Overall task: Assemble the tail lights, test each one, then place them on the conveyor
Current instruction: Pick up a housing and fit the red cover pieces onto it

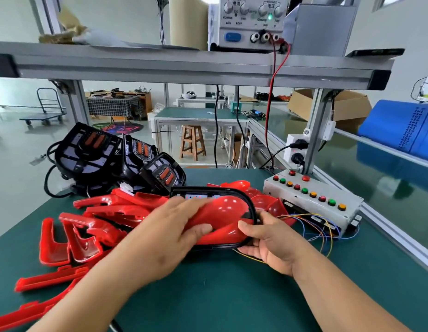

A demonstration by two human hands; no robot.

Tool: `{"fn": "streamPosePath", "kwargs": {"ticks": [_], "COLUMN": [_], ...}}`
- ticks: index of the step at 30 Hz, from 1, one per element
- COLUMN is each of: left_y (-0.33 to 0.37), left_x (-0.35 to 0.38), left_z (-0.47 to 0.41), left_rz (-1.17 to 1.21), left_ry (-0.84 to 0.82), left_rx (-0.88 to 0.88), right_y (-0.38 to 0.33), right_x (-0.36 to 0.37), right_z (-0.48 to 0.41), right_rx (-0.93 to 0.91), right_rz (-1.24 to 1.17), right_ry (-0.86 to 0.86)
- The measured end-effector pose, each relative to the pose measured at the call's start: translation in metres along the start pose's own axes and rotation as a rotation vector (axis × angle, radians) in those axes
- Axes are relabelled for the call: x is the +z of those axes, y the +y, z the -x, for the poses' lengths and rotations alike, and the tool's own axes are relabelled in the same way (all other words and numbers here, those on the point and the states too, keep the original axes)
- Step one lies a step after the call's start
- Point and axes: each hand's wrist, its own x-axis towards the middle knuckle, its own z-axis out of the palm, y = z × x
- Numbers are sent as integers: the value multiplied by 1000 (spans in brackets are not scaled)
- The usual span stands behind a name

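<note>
A tail light with a black housing rim (250,204) and a glossy red lens (222,212) lies in front of me over the green mat. My left hand (170,233) lies over the lens, thumb pressing its lower part. My right hand (268,243) grips the housing's right end, thumb on the lens, fingers underneath. Loose red lenses (88,233) are heaped to the left. Black housings with orange inserts (117,156) are stacked behind them.
A white test box with coloured buttons (311,200) and loose coloured wires (320,228) sits to the right. The green conveyor (366,164) runs along the right side with a blue bin (404,125) on it. A power supply (249,22) stands on the overhead shelf.
</note>
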Motion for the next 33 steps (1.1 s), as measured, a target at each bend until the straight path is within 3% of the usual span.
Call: {"fn": "streamPosePath", "kwargs": {"ticks": [6,10,15,23,29,33], "left_y": [-15,-22,-28,-32,-39,-38], "left_x": [-22,-19,1,16,9,10], "left_z": [-42,-66,-75,-84,-92,-90], "left_rz": [-211,-267,-243,-145,-110,-99], "left_ry": [108,8,-37,35,-71,-34], "left_rx": [-52,-52,20,107,157,183], "right_y": [1,0,-1,-1,-1,1], "right_x": [0,0,1,0,-1,-2], "right_z": [0,1,2,3,2,0], "right_rx": [-6,-3,-7,-10,-14,-27], "right_rz": [-10,-7,-21,-23,-32,-23], "right_ry": [4,1,0,-14,-26,-26]}}
